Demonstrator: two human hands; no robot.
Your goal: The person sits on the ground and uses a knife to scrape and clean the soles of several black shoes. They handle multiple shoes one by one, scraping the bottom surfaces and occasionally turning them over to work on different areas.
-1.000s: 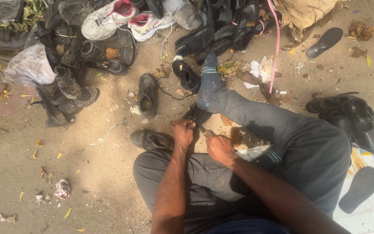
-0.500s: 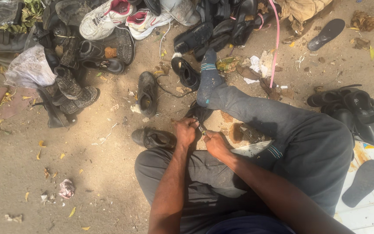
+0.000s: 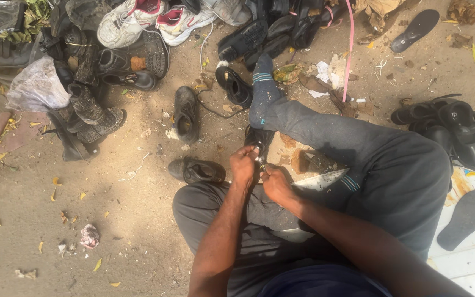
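Seated person, centre frame, legs on dirt ground [image 3: 111, 220]. Left hand [image 3: 243, 165] was curled, fingers closed on the edge of a black shoe [image 3: 259, 137] lying just below the sock foot [image 3: 262, 88]. Right hand [image 3: 275, 184] sat just beside it, fingers pinched on a small tool [image 3: 263, 166]; tool type too small to tell. Hands nearly touching.

Containers: clear plastic bag [image 3: 37, 88] at upper left, crumpled, contents not readable.

Loose around it: shoe pile [image 3: 138, 38] across the top edge, white sneakers [image 3: 144, 19] among them. Black sandals [image 3: 457, 129] at right edge, flat sole [image 3: 463, 220] lower right on a white board [image 3: 468, 258].
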